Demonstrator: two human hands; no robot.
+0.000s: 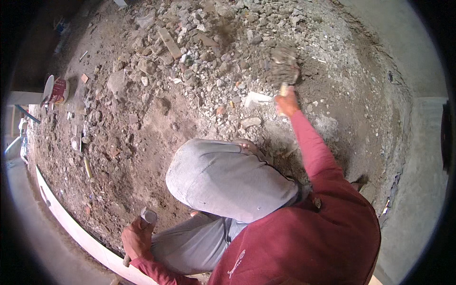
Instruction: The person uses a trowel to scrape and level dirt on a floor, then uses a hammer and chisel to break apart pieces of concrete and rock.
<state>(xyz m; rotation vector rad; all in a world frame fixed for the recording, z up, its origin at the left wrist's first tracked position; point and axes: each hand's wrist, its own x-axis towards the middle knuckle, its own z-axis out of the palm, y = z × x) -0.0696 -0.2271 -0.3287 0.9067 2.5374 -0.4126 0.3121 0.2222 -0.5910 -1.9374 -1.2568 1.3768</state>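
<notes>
My right hand (288, 100) reaches forward, closed around the pale handle of a trowel-like tool (285, 64). Its blurred, dirt-coloured head lies over loose soil and gravel (223, 57). Low at the left, beside my grey-trousered leg, my left hand (137, 237) grips a hammer (148, 216) with a round metal head turned up and its handle showing below the fist. My bent knee is between the two hands, above rubble-strewn ground with white shards (256, 99) and stones.
A red and white bucket (57, 91) stands at the left. A long white board (71, 221) edges the dirt at lower left. Grey concrete (420, 142) borders the right side. A flat tan piece (170, 43) and broken tile bits (84, 78) lie among the rubble.
</notes>
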